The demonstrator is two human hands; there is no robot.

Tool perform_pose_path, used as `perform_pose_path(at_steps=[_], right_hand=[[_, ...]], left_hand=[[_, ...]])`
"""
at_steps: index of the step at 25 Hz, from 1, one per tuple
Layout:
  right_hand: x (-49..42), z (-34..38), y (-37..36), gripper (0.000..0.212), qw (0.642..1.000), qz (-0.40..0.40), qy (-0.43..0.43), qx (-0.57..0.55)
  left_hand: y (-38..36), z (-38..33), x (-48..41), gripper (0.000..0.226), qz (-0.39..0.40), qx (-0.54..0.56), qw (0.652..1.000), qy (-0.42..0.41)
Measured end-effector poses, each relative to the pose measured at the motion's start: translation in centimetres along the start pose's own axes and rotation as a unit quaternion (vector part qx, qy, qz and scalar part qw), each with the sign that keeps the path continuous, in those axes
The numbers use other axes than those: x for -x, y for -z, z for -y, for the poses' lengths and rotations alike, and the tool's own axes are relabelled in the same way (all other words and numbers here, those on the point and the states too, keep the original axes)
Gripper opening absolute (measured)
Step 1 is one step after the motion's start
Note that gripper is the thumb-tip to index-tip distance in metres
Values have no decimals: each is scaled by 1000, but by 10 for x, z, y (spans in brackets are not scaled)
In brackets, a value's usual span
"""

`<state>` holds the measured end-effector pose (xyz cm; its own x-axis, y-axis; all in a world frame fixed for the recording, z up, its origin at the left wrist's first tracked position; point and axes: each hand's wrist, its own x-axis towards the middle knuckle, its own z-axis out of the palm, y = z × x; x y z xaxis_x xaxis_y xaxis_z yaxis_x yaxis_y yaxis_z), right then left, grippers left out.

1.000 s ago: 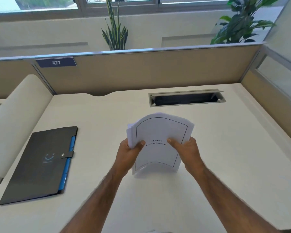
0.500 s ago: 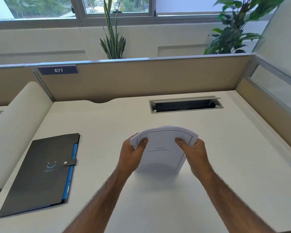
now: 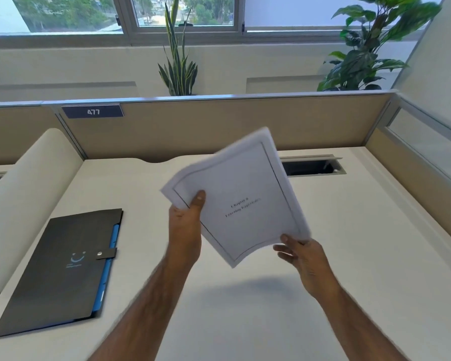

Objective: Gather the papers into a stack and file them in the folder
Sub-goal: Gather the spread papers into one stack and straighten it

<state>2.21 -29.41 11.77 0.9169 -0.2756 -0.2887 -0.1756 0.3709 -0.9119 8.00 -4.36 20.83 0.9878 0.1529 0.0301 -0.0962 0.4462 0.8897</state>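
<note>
Change since half a second back: stack of papers (image 3: 245, 201) was standing on its bottom edge on the tabletop (image 3: 349, 256), squeezed between both hands. Now it's up in the air and twisted, top corner leaning to the right, so it reads tilted.
Shadow: soft dark patch on the tabletop right under the stack, so yeah, it's clear of the surface.
Left hand (image 3: 185, 230): moved from the stack's left side to its upper left corner, thumb on the front page, grip closed on the papers. This one's doing the carrying.
Right hand (image 3: 303, 259): was pinching the right side before, now it sits at the lower right corner with fingers loosely spread. Looks like fingertips touch the edge, but it's blurry there and I honestly can't tell if it's actually gripping or just steadying.
Papers look: white sheets, front page has a thin black border frame and two short lines of centered text, too smeared to read properly. Pages bow a bit, edges fan slightly at the top and right, so not perfectly squared up.
Folder (image 3: 60, 272): same spot as before, flat on the tabletop well off to the left of the hands, dark cover, snap strap done up, blue edge peeking out along the right side. Shut, papers not in it yet.
Background: divider with a "477" tag (image 3: 93, 111), cable slot (image 3: 310, 166) in the tabletop behind the stack.
</note>
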Motion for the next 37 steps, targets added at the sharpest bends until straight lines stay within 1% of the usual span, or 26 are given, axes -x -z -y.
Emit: perform_pose_path(at_steps=[2,3,4,5,6,8,9,10,11,12,13,14,16,18,20,22,24,25,27,28,30,33,35,37], right_hand=[[4,1,-7,16,989,54,-45,-130],[4,4,-15,19,982,83,-42,-164],[4,9,-26,27,976,107,-36,-188],[2,14,-35,34,971,115,-29,-207],[0,22,-42,39,970,104,-25,-216],[-4,36,-42,35,979,62,-6,-195],[-5,42,-38,32,984,47,11,-170],[-7,47,-32,30,990,34,32,-137],[-8,49,-26,29,994,26,54,-97],[-8,52,-23,26,996,16,73,-54],[-7,53,-23,24,996,5,90,-16],[-8,54,-24,22,994,-6,104,18],[-8,51,-31,18,990,-17,127,62],[-7,45,-37,17,984,-21,154,83],[-5,37,-40,24,982,-18,164,88],[-2,22,-38,32,982,-2,157,103],[0,2,-35,34,984,-5,120,131],[1,-9,-35,33,984,-12,102,144],[2,-23,-34,32,983,-33,86,157],[2,-24,-34,32,984,-51,84,151],[1,-18,-34,29,985,-82,94,117],[1,-8,-29,33,983,-65,142,101],[4,-11,-28,36,981,-49,134,129],[9,-19,-25,38,981,-40,109,153]], left_hand=[[-9,-7,-4,23,-13,91,996,1],[-15,-7,-3,27,-17,106,994,9],[-20,-6,-1,29,-16,109,994,20],[-22,-4,1,30,-11,109,994,26],[-18,-4,1,30,2,113,993,26],[7,-14,-13,31,60,116,991,24],[25,-24,-24,35,99,102,989,33],[40,-35,-35,41,137,55,988,55],[51,-43,-45,46,175,-28,981,84],[58,-47,-51,49,208,-109,966,113],[61,-45,-56,49,229,-162,951,135],[58,-41,-57,47,238,-186,943,142],[50,-28,-51,39,220,-188,950,121],[47,-11,-43,28,167,-186,966,63],[52,6,-31,18,108,-211,971,17],[64,28,-15,22,84,-226,970,23],[77,56,3,30,69,-246,965,59],[81,68,12,29,62,-254,962,79],[86,82,19,14,51,-262,958,101],[85,82,19,8,50,-263,958,99],[82,74,15,13,57,-268,960,63],[86,63,12,17,61,-246,967,14],[94,71,16,18,38,-240,969,36],[100,84,24,15,29,-261,962,72]])
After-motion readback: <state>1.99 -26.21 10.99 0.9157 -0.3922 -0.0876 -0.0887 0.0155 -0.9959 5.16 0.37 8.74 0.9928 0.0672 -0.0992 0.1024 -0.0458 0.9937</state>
